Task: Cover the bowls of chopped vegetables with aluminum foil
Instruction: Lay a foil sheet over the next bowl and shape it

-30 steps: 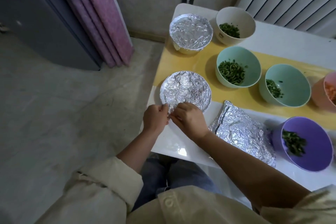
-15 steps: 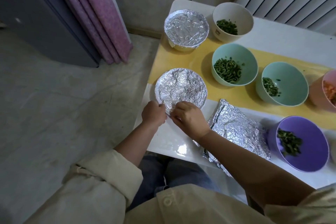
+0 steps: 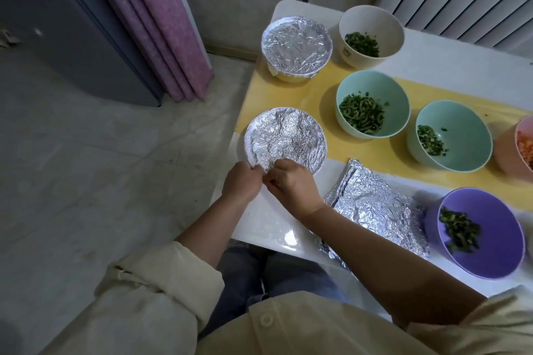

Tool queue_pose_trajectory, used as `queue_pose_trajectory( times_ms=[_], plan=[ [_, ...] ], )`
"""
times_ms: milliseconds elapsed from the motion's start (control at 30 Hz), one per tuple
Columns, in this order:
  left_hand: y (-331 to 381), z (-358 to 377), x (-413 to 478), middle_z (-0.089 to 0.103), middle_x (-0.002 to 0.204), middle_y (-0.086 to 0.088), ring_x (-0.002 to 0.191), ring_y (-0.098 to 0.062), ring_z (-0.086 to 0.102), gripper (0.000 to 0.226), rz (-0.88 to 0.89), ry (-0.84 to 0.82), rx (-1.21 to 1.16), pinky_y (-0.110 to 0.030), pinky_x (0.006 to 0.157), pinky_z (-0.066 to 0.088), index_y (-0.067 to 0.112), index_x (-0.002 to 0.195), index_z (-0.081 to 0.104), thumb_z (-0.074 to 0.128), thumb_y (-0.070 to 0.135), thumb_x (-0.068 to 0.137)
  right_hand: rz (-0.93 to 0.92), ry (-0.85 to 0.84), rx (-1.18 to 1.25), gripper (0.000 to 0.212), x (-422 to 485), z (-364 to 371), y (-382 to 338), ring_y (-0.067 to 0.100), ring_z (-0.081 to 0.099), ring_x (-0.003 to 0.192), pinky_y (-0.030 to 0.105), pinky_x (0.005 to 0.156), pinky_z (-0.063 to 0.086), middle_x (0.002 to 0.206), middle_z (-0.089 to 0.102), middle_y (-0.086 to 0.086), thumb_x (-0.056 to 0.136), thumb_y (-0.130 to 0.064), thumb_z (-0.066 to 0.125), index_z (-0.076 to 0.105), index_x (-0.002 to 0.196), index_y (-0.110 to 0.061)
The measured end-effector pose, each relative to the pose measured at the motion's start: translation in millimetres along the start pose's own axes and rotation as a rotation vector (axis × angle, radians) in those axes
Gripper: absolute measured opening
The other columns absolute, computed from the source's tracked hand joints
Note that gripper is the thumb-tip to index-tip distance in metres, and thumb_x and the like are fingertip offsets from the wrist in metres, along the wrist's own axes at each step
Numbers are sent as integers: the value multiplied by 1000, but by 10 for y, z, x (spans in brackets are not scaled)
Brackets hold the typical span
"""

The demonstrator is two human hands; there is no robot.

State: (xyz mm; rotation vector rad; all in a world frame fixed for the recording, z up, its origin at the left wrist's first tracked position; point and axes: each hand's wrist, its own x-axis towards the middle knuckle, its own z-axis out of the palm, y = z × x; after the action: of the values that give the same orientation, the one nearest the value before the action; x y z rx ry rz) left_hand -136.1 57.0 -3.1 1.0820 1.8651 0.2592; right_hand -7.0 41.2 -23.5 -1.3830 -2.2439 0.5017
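Observation:
A bowl capped with crinkled foil [image 3: 285, 135] sits at the table's near left corner. My left hand [image 3: 240, 181] and my right hand [image 3: 291, 184] meet at its near rim, fingers curled and pinching the foil edge there. A second foil-covered bowl [image 3: 297, 45] stands farther back. Uncovered bowls hold chopped greens: a cream bowl [image 3: 370, 33], two mint bowls [image 3: 372, 104] [image 3: 452, 135] and a purple bowl [image 3: 481, 232]. A stack of foil sheets [image 3: 375, 210] lies to the right of my right forearm.
A pink bowl [image 3: 523, 144] with orange bits is cut off at the right edge. A yellow mat [image 3: 375, 153] runs across the white table [image 3: 268, 225]. Left of the table are bare floor, a pink curtain [image 3: 155, 23] and a grey cabinet [image 3: 57, 23].
Both hands stay at the near rim of the foil-covered bowl, shifting only slightly along the edge. The view has drifted a little, moving everything rightward in frame.

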Motion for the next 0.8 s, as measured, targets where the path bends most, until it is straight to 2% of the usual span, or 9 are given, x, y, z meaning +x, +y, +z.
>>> queue_pose_trajectory(
  times_ms=[167, 233, 333, 433, 533, 600, 667, 733, 800],
  plan=[
    [-27, 4, 81, 66, 107, -29, 102, -43, 61, 37, -10, 25, 92, -39, 76, 45, -8, 98, 65, 48, 24, 97, 44, -12, 14, 15, 18, 13, -27, 28, 58, 57, 20, 51, 31, 63, 54, 5, 70, -3, 78, 67, 63, -10],
    [-12, -24, 109, 67, 104, -25, 101, -41, 61, 42, 12, 74, 115, -37, 75, 42, -6, 96, 65, 46, 31, 99, 55, -10, 18, 15, 24, 21, -19, 29, 57, 57, 23, 48, 34, 62, 53, 5, 71, -4, 76, 65, 62, -9],
    [4, -75, 181, 63, 90, -29, 93, -43, 61, 37, 105, 185, 202, -38, 66, 35, 4, 64, 50, 45, 18, 98, 57, -19, 38, 14, 22, 30, -16, 29, 57, 57, 25, 46, 40, 63, 53, 5, 69, -2, 76, 66, 63, -9],
    [26, -98, 216, 50, 69, -17, 84, -43, 61, 42, 138, 233, 280, -34, 62, 30, 11, 55, 35, 48, 16, 95, 76, -26, 58, 14, 33, 46, -21, 29, 57, 57, 25, 46, 39, 63, 53, 6, 69, -1, 77, 67, 63, -9],
    [13, -80, 252, 61, 76, -21, 85, -41, 62, 41, 124, 190, 250, -34, 63, 35, 6, 61, 49, 48, 27, 96, 104, 2, 68, 15, 52, 68, -9, 29, 56, 57, 28, 44, 40, 63, 53, 6, 70, -2, 76, 65, 62, -9],
    [-51, -41, 266, 69, 84, -19, 84, -37, 67, 47, 74, 89, 201, -33, 73, 48, 1, 78, 65, 46, 40, 95, 121, 27, 74, 12, 61, 86, -21, 29, 56, 56, 30, 43, 41, 62, 52, 6, 71, -5, 72, 65, 61, -8],
    [-108, -12, 257, 72, 87, -19, 86, -36, 69, 41, 58, 10, 167, -38, 81, 53, -1, 85, 67, 46, 34, 93, 128, 34, 86, 10, 78, 98, -45, 29, 56, 56, 31, 41, 42, 62, 52, 7, 71, -9, 70, 67, 62, -7],
    [-100, -20, 256, 71, 88, -19, 88, -36, 66, 35, 72, 5, 208, -35, 75, 47, -5, 87, 64, 47, 24, 95, 109, 21, 100, 9, 93, 89, -52, 29, 56, 58, 31, 44, 42, 63, 52, 7, 72, -12, 72, 68, 65, -7],
    [-65, -52, 287, 65, 85, -17, 86, -36, 61, 33, 95, 30, 271, -36, 70, 40, -6, 87, 64, 46, 21, 97, 48, -22, 105, 12, 83, 40, -7, 29, 56, 66, 32, 54, 43, 71, 55, 8, 74, -17, 76, 70, 78, -7]
  ],
)
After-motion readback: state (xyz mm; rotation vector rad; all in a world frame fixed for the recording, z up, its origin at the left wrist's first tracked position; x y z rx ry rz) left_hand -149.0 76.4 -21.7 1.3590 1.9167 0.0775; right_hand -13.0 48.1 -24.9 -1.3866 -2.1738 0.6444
